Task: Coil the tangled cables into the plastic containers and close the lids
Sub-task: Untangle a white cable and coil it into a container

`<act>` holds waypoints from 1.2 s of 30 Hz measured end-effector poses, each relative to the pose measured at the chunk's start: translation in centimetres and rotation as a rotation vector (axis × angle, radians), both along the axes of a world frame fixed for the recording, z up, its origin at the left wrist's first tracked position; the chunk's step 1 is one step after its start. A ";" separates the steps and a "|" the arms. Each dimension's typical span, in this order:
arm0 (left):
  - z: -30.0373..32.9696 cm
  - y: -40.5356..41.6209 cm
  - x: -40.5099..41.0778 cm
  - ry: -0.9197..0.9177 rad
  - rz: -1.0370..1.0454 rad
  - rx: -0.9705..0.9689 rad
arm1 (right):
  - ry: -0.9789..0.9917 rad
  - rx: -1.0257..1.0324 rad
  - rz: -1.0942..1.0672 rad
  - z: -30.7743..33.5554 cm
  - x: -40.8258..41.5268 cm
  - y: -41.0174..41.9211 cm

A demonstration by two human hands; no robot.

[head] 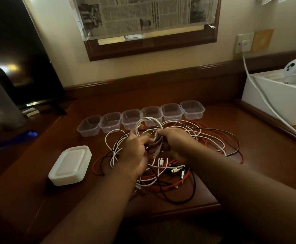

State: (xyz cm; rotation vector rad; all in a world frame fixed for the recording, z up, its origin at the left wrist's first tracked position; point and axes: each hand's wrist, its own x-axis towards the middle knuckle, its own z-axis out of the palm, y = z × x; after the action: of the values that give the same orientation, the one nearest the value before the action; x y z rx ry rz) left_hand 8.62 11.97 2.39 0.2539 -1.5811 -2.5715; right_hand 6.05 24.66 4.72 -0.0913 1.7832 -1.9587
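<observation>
Head view. My left hand (136, 148) and right hand (174, 144) meet above the middle of the worktop (258, 155), both fingers curled shut on one white cable (148, 121); its loops stand up between the two grips, and its plug end hangs down just below my right thumb. Directly beneath both grips lies the tangled heap of cables (161, 173), white, red and black strands crossing one another, spreading out to the right of my right grip and back toward my forearms, with several small connectors lying just below my wrists. Beyond the grips, a row of six clear plastic containers (140, 118) stands open and without contents, side by side; the raised white loop overlaps the fourth from the left in this view. To the left of my left grip, and apart from the heap, a stack of white lids (69, 166) rests flat on the worktop. Far right of my right grip stands a white box (275, 103) with a white cord (259, 92) running across it.
</observation>
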 end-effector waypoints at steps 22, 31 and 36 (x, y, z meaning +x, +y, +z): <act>-0.7 -2.7 0.7 0.340 0.001 -0.960 | 0.061 0.068 0.063 0.6 -1.2 2.3; -0.3 -2.8 1.4 0.622 0.206 -1.816 | 0.163 0.037 0.063 0.9 -1.4 3.0; 0.7 -2.5 1.5 0.430 0.031 -1.534 | 0.200 0.073 0.143 1.0 -1.5 3.3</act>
State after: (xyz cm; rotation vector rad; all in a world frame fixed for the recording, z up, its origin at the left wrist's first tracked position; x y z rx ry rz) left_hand 10.10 9.46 3.07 -0.3798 -2.6029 -0.6931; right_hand 4.55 27.95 5.70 -0.3917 1.9138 -1.8353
